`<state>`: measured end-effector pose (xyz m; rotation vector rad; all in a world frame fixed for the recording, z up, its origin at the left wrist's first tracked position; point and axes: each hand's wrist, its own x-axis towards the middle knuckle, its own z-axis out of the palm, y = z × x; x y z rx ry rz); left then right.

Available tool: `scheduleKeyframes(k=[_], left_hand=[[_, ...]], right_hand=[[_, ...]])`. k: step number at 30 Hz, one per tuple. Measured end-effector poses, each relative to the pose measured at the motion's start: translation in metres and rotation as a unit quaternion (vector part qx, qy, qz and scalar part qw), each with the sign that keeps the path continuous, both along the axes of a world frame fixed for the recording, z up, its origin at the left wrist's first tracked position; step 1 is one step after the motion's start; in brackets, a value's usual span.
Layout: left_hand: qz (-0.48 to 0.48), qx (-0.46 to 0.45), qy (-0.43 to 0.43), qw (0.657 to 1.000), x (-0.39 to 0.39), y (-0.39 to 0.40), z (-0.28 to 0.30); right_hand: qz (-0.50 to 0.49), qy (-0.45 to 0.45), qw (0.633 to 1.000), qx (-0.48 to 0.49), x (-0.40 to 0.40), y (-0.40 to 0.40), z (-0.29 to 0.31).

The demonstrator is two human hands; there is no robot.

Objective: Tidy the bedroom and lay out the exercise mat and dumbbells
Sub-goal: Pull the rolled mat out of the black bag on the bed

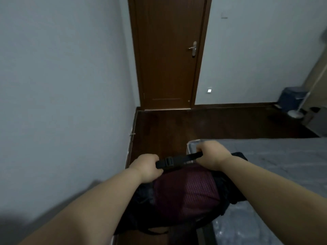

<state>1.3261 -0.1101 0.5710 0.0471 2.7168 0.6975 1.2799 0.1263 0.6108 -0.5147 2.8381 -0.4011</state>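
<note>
A rolled purple exercise mat in a black mesh carry bag (187,193) hangs in front of me, over the gap between the wall and the bed. A black strap with a buckle (177,160) stretches across its top. My left hand (147,167) grips the strap's left end. The strap's right end is held in my right hand (213,154), fingers curled round it. No dumbbells are in view.
The bed with a grey cover (274,161) fills the right. A dark wooden floor (203,124) runs to a shut brown door (168,55). A white wall (62,85) stands close on the left. A blue bin (292,99) and a white lamp base (295,114) sit at far right.
</note>
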Motion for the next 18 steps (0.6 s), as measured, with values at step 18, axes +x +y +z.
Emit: scheduleKeyframes(k=[18], left_hand=[[-0.105,-0.045,0.022,0.993,-0.540,0.001,0.031]], right_hand=[[-0.162,-0.015,0.984,-0.075,-0.481,0.002,-0.009]])
